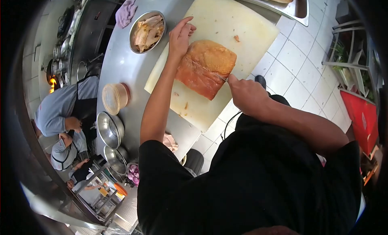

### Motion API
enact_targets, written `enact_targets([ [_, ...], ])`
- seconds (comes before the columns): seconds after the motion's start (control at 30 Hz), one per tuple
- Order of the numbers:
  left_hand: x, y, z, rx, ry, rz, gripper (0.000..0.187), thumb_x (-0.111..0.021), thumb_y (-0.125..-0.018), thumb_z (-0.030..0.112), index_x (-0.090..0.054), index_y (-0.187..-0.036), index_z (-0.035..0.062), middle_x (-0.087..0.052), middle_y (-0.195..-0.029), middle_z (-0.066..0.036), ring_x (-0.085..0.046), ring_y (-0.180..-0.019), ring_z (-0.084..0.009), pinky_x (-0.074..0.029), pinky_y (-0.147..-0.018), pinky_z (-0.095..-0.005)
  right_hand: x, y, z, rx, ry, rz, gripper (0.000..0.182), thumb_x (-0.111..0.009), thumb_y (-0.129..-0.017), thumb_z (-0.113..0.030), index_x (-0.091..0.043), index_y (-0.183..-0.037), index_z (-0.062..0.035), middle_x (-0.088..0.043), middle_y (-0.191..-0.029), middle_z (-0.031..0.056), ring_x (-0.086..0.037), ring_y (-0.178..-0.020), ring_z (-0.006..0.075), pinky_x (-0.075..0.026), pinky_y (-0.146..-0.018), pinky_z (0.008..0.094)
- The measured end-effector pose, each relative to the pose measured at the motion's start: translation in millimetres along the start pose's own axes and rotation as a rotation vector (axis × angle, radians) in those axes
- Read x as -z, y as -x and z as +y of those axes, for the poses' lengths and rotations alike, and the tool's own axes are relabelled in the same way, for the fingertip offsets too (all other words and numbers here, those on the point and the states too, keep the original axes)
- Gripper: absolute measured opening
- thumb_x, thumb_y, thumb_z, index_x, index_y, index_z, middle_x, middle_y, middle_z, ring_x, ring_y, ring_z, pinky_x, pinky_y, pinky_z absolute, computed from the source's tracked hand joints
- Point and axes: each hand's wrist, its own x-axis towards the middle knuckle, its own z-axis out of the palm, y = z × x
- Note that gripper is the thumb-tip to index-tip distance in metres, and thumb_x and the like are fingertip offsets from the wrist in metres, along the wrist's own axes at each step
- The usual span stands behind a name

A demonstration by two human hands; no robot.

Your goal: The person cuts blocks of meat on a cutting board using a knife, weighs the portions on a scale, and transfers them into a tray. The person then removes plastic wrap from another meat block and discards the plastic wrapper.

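A slab of cured-looking meat (206, 69) lies on a large white cutting board (226, 16). One half of its top is golden and bumpy; the other is smoother and reddish. My right hand (248, 95) is closed around a knife at the slab's right edge. Only a thin bit of the knife (220, 77) shows against the meat, and its handle is hidden in my fist. My left hand (180, 37) rests by the slab's upper left side with fingers stretched out, holding nothing.
On the steel counter (117, 69) stand a bowl of meat pieces (147, 32), a purple cloth (126, 12), a plastic tub (115, 98) and metal bowls (110, 130). A metal tray (301, 8) sits beyond the board. Co-workers (64, 109) stand at left near a flame (52, 84).
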Motion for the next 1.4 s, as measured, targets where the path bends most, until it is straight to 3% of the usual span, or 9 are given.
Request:
enact_targets([
  [0.1, -5, 0, -3, 0.063, 0.017, 0.001, 0.036, -0.044, -0.095, 0.018, -0.057, -0.124, 0.0002, -0.067, -0.089, -0.007, -0.060, -0.085, -0.0132, -0.047, -0.080, -0.0274, -1, -2, 4, -0.038, -0.049, -0.061, 0.013, -0.044, -0.086, -0.004, -0.043, -0.096, 0.0031, -0.064, -0.074, 0.0242, -0.064, -0.069, 0.0414, -0.052, -0.061, 0.0489],
  [0.3, -5, 0, 6, -0.139, -0.257, 0.029, 0.036, -0.045, -0.095, 0.017, -0.055, -0.125, 0.0012, -0.066, -0.092, -0.009, -0.059, -0.083, -0.0156, -0.047, -0.079, -0.0280, -12, -5, 12, 0.015, -0.045, -0.010, 0.020, -0.044, -0.082, 0.000, -0.042, -0.102, 0.0034, -0.063, -0.071, 0.0241, -0.065, -0.068, 0.0402, -0.052, -0.061, 0.0488],
  [0.37, -9, -1, -2, -0.133, -0.232, 0.081, 0.032, -0.046, -0.092, 0.010, -0.056, -0.121, 0.0008, -0.063, -0.090, -0.013, -0.060, -0.083, -0.0261, -0.047, -0.079, -0.0344, 2, -2, -1, 0.010, -0.030, -0.047, 0.018, -0.044, -0.082, 0.000, -0.042, -0.100, 0.0038, -0.063, -0.072, 0.0248, -0.064, -0.069, 0.0406, -0.052, -0.062, 0.0493],
  [0.57, -5, -8, -24, -0.354, -0.322, 0.080, 0.033, -0.048, -0.093, 0.013, -0.056, -0.123, 0.0026, -0.062, -0.096, -0.009, -0.058, -0.087, -0.0200, -0.045, -0.082, -0.0291, -6, -16, 15, -0.017, -0.053, -0.030, 0.015, -0.044, -0.084, -0.004, -0.045, -0.097, 0.0035, -0.064, -0.073, 0.0239, -0.066, -0.070, 0.0395, -0.053, -0.062, 0.0480],
  [0.8, 7, 0, 4, -0.134, -0.282, 0.094, 0.038, -0.055, -0.092, 0.021, -0.056, -0.124, 0.0022, -0.061, -0.105, -0.012, -0.058, -0.099, -0.0211, -0.045, -0.085, -0.0289, -25, -17, 18, 0.052, 0.081, 0.056, 0.017, -0.042, -0.088, -0.009, -0.050, -0.098, 0.0029, -0.066, -0.084, 0.0246, -0.067, -0.078, 0.0382, -0.054, -0.066, 0.0471],
  [0.87, 13, 19, 31, -0.226, -0.373, 0.305, 0.043, -0.061, -0.088, 0.024, -0.055, -0.122, -0.0005, -0.058, -0.108, -0.017, -0.056, -0.100, -0.0320, -0.043, -0.090, -0.0381, -26, -18, 21, 0.063, 0.085, 0.099, 0.018, -0.042, -0.087, -0.008, -0.051, -0.097, 0.0034, -0.066, -0.084, 0.0248, -0.067, -0.078, 0.0386, -0.054, -0.067, 0.0469],
  [1.07, -38, 162, 90, -0.199, -0.757, 0.130, 0.070, -0.079, -0.067, 0.030, -0.051, -0.126, 0.0059, -0.044, -0.132, -0.017, -0.037, -0.127, -0.0344, -0.027, -0.105, -0.0492, -33, -22, 28, 0.131, 0.099, 0.156, 0.019, -0.047, -0.085, -0.008, -0.052, -0.098, 0.0048, -0.066, -0.084, 0.0248, -0.067, -0.080, 0.0394, -0.054, -0.071, 0.0457],
  [1.13, -56, 175, 70, -0.164, -0.794, 0.212, 0.072, -0.080, -0.064, 0.026, -0.049, -0.128, 0.0122, -0.038, -0.137, -0.014, -0.028, -0.132, -0.0359, -0.017, -0.105, -0.0624, -32, -15, 31, 0.138, 0.132, 0.155, 0.019, -0.047, -0.084, -0.008, -0.052, -0.098, 0.0050, -0.066, -0.083, 0.0246, -0.067, -0.080, 0.0401, -0.054, -0.071, 0.0459],
  [1.4, -52, 160, 56, -0.007, -0.885, 0.447, 0.067, -0.079, -0.065, 0.025, -0.051, -0.125, 0.0139, -0.037, -0.137, -0.013, -0.027, -0.134, -0.0341, -0.019, -0.103, -0.0665, -20, 140, 95, -0.055, 0.203, 0.053, 0.018, -0.046, -0.089, -0.012, -0.049, -0.094, 0.0050, -0.061, -0.076, 0.0310, -0.061, -0.073, 0.0484, -0.050, -0.068, 0.0529],
])
